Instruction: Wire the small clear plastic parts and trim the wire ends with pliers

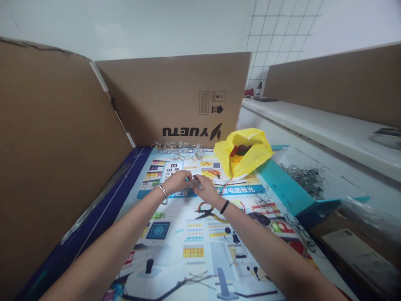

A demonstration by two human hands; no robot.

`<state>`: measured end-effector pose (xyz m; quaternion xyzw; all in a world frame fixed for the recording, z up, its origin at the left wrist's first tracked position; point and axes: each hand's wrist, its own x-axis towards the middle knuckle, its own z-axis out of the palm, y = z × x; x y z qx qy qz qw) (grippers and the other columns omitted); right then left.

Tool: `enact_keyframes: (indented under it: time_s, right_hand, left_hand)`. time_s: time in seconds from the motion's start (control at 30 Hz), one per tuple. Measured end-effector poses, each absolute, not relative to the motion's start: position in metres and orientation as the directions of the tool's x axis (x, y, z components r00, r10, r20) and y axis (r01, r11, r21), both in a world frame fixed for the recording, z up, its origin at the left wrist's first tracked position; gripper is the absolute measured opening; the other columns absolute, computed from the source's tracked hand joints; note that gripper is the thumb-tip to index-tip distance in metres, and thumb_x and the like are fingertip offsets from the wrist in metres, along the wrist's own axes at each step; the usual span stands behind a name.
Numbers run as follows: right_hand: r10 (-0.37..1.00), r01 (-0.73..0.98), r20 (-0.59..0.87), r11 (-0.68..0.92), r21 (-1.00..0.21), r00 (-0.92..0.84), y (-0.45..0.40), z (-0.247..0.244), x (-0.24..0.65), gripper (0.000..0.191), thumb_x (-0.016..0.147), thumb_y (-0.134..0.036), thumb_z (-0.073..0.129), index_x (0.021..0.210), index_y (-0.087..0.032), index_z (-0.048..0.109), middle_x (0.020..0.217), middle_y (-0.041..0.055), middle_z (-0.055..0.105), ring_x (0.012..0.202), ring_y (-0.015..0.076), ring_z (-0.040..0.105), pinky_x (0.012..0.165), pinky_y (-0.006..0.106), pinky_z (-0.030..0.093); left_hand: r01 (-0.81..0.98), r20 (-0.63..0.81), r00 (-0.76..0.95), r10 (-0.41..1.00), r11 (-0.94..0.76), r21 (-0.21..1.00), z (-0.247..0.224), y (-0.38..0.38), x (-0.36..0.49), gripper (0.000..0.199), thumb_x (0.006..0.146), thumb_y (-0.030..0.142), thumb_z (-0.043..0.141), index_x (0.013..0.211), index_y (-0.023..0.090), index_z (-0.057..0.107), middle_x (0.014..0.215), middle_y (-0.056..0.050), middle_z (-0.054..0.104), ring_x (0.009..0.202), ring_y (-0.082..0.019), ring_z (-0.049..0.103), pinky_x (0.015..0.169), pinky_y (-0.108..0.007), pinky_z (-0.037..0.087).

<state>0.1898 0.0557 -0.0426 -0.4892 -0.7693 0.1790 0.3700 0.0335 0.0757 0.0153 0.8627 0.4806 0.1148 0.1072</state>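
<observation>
My left hand (177, 181) and my right hand (204, 188) meet over the middle of the printed sheet. Between their closed fingertips is a small clear, shiny piece (193, 182), too small to name; both hands seem to pinch it. A pair of pliers (207, 213) with red and yellow handles lies just below my right wrist, partly hidden by it. Beyond the hands, to the right, stands an open yellow bag (247, 165) holding red and orange stuff. A thin red and green cord (231, 167) trails from its mouth towards my right hand.
Cardboard walls rise at the left (56, 146) and back (150, 96). Clear, wiry pieces (178, 146) lie along the back edge. At right, a blue box (282, 188) stands beside a heap of small metal pieces (303, 177). Thin wires (197, 278) lie at the front.
</observation>
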Motion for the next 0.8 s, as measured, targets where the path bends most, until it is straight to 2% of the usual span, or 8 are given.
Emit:
enact_keyframes:
  time_s: [0.27,0.6,0.8]
  right_hand:
    - [0.887,0.617,0.389,0.454,-0.643,-0.247,0.055,-0.042,0.19,0.029,0.065,-0.019,0.061,0.094,-0.017,0.057,0.084,0.0029,0.06,0.079,0.0176,0.052,0.073,0.028,0.036]
    - [0.884,0.603,0.4,0.46,-0.652,-0.242,0.054,-0.043,0.191,0.039,0.065,-0.019,0.061,0.103,-0.018,0.056,0.094,0.0047,0.062,0.088,0.0194,0.053,0.079,0.031,0.037]
    - [0.875,0.596,0.417,0.475,-0.647,-0.245,0.054,-0.044,0.192,0.039,0.065,-0.02,0.061,0.104,-0.018,0.055,0.096,0.0057,0.061,0.09,0.0202,0.054,0.082,0.032,0.038]
  left_hand:
    - [0.792,0.068,0.536,0.841,-0.529,0.305,0.02,0.074,0.031,0.018,0.07,0.02,0.055,0.086,0.02,0.062,0.089,-0.003,0.065,0.079,-0.017,0.058,0.067,-0.023,0.042]
    - [0.77,0.061,0.554,0.83,-0.539,0.34,0.021,0.069,0.027,0.024,0.073,0.023,0.053,0.096,0.021,0.061,0.097,-0.003,0.064,0.084,-0.017,0.058,0.072,-0.023,0.043]
    - [0.767,0.049,0.556,0.829,-0.535,0.354,0.024,0.066,0.023,0.026,0.074,0.023,0.052,0.099,0.021,0.061,0.098,-0.004,0.064,0.08,-0.016,0.058,0.07,-0.022,0.043]
